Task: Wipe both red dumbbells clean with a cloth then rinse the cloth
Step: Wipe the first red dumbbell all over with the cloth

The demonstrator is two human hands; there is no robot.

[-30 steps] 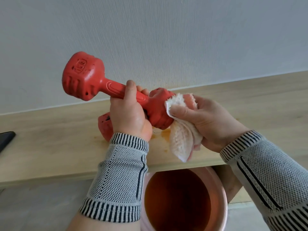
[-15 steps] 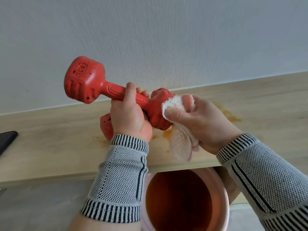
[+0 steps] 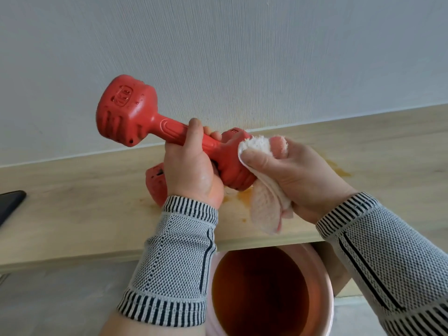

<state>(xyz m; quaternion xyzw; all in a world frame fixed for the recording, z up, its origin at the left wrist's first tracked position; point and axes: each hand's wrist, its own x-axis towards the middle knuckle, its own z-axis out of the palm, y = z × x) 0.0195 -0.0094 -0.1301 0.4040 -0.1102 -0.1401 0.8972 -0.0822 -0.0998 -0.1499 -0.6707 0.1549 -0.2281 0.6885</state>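
My left hand [image 3: 191, 166] grips the handle of a red dumbbell [image 3: 128, 115], held up over the wooden shelf with its far head raised to the left. My right hand [image 3: 298, 175] presses a pale pink-white cloth [image 3: 266, 204] against the dumbbell's near head. The cloth hangs down below my palm. A second red dumbbell [image 3: 156, 183] lies on the shelf behind my left wrist, mostly hidden.
The light wooden shelf [image 3: 72, 214] runs along a white wall, with orange wet stains [image 3: 339, 169] on it. Below its front edge stands a pink bucket [image 3: 326, 275] holding orange-brown water. A dark flat object [image 3: 11, 204] lies at the shelf's left edge.
The dumbbell has dropped slightly and tilted. My right hand has rubbed the cloth over the near head, shifting a little up and left.
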